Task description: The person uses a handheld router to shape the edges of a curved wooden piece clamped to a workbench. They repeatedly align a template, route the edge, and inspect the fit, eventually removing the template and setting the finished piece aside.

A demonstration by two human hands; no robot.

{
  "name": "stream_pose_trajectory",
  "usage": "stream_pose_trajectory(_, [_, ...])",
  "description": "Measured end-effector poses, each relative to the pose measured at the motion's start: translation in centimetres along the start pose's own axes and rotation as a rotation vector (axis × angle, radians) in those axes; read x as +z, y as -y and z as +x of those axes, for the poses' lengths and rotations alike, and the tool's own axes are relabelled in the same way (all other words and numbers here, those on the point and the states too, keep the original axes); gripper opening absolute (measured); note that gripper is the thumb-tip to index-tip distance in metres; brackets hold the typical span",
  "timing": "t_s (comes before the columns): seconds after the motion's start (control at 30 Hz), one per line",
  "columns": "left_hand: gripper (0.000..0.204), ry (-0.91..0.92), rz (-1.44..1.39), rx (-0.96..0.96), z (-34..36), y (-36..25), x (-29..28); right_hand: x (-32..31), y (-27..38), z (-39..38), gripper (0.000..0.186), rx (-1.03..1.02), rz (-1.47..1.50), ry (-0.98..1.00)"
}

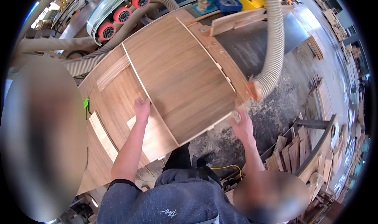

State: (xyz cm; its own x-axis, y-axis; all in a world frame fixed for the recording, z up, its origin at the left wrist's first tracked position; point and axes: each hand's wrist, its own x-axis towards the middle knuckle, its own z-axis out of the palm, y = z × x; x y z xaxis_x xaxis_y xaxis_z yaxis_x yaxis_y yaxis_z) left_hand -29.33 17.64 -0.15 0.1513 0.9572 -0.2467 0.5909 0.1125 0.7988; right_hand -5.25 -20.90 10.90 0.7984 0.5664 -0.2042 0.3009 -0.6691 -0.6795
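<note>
The left hand (142, 110) at the left edge and right hand (243, 125) at the near right corner, well apart, their grip unclear, flank the brown wood panel (183, 80) on the tabletop (118, 105), its long axis slanting far-left to near-right.

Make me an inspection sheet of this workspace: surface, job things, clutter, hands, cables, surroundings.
Surface: wooden table, partly covered.
Job things: large brown panel with pale edges, lying flat.
Clutter: pale strip on the table's left; scrap wood piled lower right.
Hands: left hand at the panel's left edge; right hand at its near right corner, grip unclear.
Cables: yellow cord low down, beyond the person's body.
Surroundings: ribbed hose on the right; red wheels upper left.
</note>
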Motion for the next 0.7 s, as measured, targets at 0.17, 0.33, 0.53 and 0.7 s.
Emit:
stream_pose_trajectory(0.17, [0.022,0.207,-0.4,-0.14,3.1,-4.8,1.4,4.5,5.0,17.5,0.067,-0.211,-0.214,-0.029])
stream_pose_trajectory(0.33, [0.017,0.255,-0.535,-0.434,7.2,-3.5,2.9,7.8,8.8,28.3,0.079,0.017,-0.33,0.127])
stream_pose_trajectory(0.53, [0.02,0.252,-0.443,-0.431,8.6,-2.0,3.4,10.4,9.6,33.1,0.083,0.093,-0.212,0.04])
stream_pose_trajectory(0.7, [0.018,0.323,-0.653,-0.432,6.3,-3.9,0.7,7.7,12.7,31.4,0.076,0.294,-0.126,0.07])
